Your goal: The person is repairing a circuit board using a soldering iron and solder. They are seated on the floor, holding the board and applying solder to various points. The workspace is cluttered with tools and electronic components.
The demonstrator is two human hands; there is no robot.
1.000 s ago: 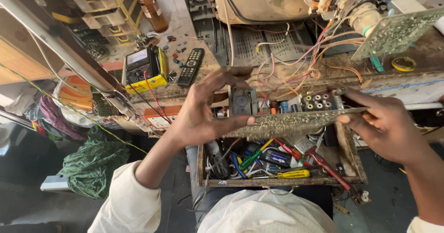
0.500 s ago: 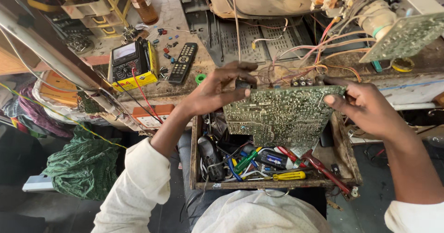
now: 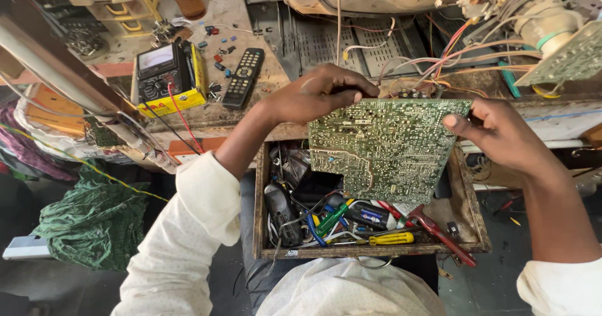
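Both hands, left hand (image 3: 320, 93) at ten o'clock and right hand (image 3: 501, 134) at three, fingers clamped on the circuit board (image 3: 382, 147), tilt its solder side up for inspection, which calls for steady edge grips.

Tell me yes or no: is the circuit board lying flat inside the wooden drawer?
No: both the left hand and right hand hold the circuit board up by its edges above the wooden drawer.
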